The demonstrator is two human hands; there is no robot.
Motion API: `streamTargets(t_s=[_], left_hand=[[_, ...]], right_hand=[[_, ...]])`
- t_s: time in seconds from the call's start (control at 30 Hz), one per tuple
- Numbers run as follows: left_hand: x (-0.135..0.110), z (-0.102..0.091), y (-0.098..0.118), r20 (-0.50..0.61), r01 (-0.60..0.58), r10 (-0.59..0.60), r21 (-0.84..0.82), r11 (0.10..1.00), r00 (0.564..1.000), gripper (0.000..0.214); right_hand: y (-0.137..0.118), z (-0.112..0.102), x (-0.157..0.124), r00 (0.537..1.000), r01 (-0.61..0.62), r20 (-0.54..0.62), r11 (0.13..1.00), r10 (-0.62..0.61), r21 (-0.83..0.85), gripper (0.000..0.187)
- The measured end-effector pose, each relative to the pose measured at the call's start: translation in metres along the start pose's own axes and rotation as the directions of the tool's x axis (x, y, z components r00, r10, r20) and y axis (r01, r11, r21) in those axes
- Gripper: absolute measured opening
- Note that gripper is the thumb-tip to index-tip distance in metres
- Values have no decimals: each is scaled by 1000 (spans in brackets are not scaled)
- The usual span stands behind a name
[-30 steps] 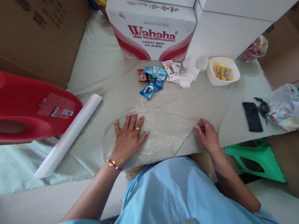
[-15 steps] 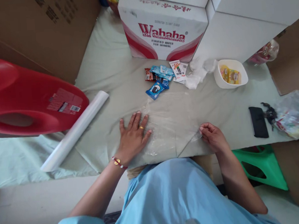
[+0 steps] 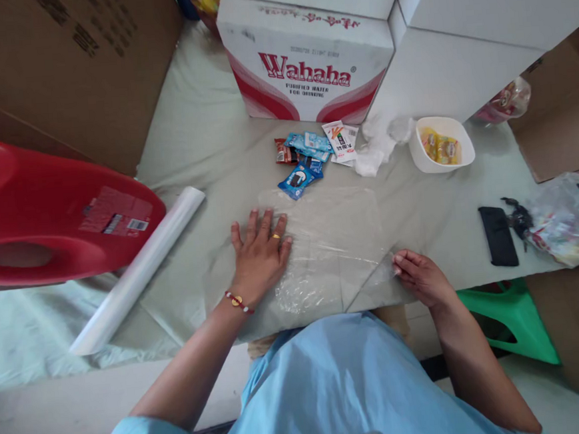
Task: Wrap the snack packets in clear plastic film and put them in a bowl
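A thin clear plastic bag or sheet (image 3: 331, 240) lies spread on the cloth-covered table in front of me. My left hand (image 3: 261, 256) presses flat on its left side, fingers spread. At the lower right, my right hand (image 3: 421, 275) pinches a corner of the plastic between thumb and fingers. Just beyond the plastic lies a small pile of snack packets, among them a blue packet (image 3: 296, 180), a light-blue packet (image 3: 311, 145), a red-brown packet (image 3: 284, 152) and a white packet (image 3: 341, 143). Whether the plastic is a bag or a single sheet I cannot tell.
A roll of clear plastic (image 3: 138, 272) lies left, beside a big red jug (image 3: 69, 214). A Wahaha carton (image 3: 308, 68) stands behind. On the right are a white bowl (image 3: 442, 148) with yellow packets, a black phone (image 3: 498, 236), keys (image 3: 521, 219) and a plastic bag (image 3: 568, 222).
My right hand has moved slightly right and nearer to me, holding the plastic corner. The plastic looks spread wider and flatter. The left hand stays flat; the whole view has shifted a little.
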State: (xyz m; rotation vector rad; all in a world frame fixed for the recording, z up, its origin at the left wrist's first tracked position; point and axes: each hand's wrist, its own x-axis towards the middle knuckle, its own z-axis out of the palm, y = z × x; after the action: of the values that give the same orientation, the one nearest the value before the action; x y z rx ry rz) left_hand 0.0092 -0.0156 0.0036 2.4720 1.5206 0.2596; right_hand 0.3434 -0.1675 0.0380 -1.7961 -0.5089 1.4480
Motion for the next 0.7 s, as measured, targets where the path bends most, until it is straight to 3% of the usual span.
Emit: streamTargets(t_s=[0.07,0.13,0.23,0.3,0.43,0.53,0.6,0.63,0.7], left_hand=[[1,3,-2,27,-18,18,2,1000,999,60],[2,4,-2,57,-17,18,-14,1000,998,62],[3,4,-1,53,-7,8,-30,1000,999,65],[2,4,0,48,-10,11,-31,999,999,65],[2,4,-1,50,-9,10,-14,1000,999,65],[2,4,-1,55,-10,10,-2,1000,998,65],[2,4,-2,55,-12,12,2,1000,998,64],[2,4,-2,53,-13,12,3,1000,999,64],[2,4,-2,45,-10,10,2,1000,999,63]], right_hand=[[-2,-15,1,1000,-31,-2,996,31,-88,56],[-10,-32,6,998,6,-65,981,-19,-194,55],[-40,-47,25,959,154,-192,952,-208,-264,51],[-67,-41,44,925,266,-193,922,-326,-282,46],[-125,4,98,858,436,-53,779,-511,-451,32],[-164,48,147,741,508,32,529,-670,-679,20],[-185,74,178,670,466,68,348,-739,-814,20],[-193,85,192,658,409,70,278,-749,-869,25],[-204,102,215,696,271,48,201,-717,-941,40]])
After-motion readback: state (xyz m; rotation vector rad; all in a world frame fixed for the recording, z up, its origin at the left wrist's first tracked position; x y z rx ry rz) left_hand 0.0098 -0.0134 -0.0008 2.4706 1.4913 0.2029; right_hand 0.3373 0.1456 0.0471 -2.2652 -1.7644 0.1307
